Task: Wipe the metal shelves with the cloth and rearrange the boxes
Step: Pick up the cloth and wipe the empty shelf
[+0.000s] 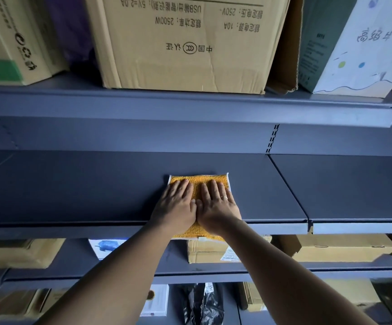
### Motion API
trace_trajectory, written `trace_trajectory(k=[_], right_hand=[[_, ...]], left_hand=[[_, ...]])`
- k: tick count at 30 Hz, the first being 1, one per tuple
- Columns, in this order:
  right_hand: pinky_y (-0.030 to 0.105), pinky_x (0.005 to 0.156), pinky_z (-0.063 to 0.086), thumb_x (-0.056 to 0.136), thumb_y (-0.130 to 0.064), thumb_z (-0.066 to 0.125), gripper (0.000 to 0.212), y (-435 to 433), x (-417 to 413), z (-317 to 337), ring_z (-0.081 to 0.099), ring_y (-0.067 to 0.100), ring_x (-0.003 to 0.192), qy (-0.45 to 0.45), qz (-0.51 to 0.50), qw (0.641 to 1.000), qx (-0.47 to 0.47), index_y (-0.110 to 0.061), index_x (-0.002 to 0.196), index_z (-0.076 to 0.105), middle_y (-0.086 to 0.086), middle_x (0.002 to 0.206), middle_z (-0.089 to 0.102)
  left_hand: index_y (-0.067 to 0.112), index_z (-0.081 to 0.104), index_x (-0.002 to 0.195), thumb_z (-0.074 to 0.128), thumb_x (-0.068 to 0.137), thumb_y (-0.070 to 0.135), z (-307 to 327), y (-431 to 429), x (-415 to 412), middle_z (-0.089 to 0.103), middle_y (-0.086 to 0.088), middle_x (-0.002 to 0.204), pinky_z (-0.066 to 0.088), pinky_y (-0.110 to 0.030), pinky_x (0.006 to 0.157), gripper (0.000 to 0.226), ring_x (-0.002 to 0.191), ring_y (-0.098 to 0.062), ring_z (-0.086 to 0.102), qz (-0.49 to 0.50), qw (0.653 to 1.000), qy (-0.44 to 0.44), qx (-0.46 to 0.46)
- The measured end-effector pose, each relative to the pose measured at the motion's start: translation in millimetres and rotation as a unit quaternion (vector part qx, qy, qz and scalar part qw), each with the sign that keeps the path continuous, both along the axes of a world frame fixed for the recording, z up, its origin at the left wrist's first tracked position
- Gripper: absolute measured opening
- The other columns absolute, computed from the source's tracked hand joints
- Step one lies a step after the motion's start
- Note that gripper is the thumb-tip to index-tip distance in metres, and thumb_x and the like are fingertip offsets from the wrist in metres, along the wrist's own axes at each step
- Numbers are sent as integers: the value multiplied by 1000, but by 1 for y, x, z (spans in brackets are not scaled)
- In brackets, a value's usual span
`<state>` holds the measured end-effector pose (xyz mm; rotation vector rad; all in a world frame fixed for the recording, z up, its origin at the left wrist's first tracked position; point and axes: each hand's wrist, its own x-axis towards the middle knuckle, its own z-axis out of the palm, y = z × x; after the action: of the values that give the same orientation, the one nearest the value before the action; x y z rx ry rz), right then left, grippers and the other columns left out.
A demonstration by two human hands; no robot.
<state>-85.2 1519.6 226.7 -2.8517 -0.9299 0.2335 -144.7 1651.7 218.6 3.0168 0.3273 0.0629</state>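
Both hands flat on an orange cloth [198, 184] — left hand [175, 207], right hand [217, 207], side by side — on a grey metal shelf [73, 188], cardboard box [185, 43] above.

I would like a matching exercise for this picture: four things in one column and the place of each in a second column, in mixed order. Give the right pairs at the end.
Things
1. orange cloth
2. large brown box with printed text
3. white box with coloured dots
4. black plastic bag

Places
A. upper shelf, at the right
B. bottom of the view, below the other three
C. next shelf down, under the left hand and right hand, both flat
D. upper shelf, in the middle

Pairs: 1-C, 2-D, 3-A, 4-B
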Motion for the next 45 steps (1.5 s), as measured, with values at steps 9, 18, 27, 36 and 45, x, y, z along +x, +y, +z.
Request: trace_trajectory(k=[9, 18, 27, 36, 45], right_hand=[[40, 126, -10, 106, -53, 8, 67, 25, -30, 1, -19, 23, 155, -7, 0, 1000, -6, -21, 162, -7, 7, 169, -17], [40, 126, -9, 106, -51, 12, 66, 46, 12, -1, -16, 22, 156, -9, 2, 1000, 0, -21, 163, -3, 8, 169, -14], [41, 126, -7, 106, -51, 13, 66, 81, 86, -6, -13, 23, 156, -11, 11, 1000, 10, -21, 163, 0, 8, 170, -10], [41, 126, -7, 105, -50, 13, 66, 95, 118, -5, -12, 24, 157, -13, 22, 1000, 4, -21, 164, 0, 9, 170, -10], [42, 127, -7, 106, -51, 12, 66, 98, 117, -4, -12, 24, 157, -14, 17, 1000, -2, -22, 163, -1, 8, 170, -10]], left_hand=[[14, 2, 162, 11, 106, 41, 4, 25, -30, -3, -3, 170, -4, -38, 126, 63, 156, -19, -5, 1, 1000, -3, -5], [14, 1, 162, 16, 106, 40, 4, 45, 11, -5, -2, 170, -3, -40, 126, 64, 156, -19, -6, 1, 1000, 2, -9], [17, -1, 162, 15, 107, 41, 9, 73, 78, -7, -1, 170, -6, -38, 126, 62, 156, -18, -8, 23, 999, 18, -16], [18, -1, 162, 14, 107, 40, 11, 86, 107, -8, 0, 170, -7, -37, 126, 61, 156, -17, -9, 36, 999, 29, -17], [16, -2, 162, 13, 107, 42, 11, 90, 106, -10, -1, 169, -6, -39, 126, 62, 155, -18, -10, 26, 999, 35, -25]])
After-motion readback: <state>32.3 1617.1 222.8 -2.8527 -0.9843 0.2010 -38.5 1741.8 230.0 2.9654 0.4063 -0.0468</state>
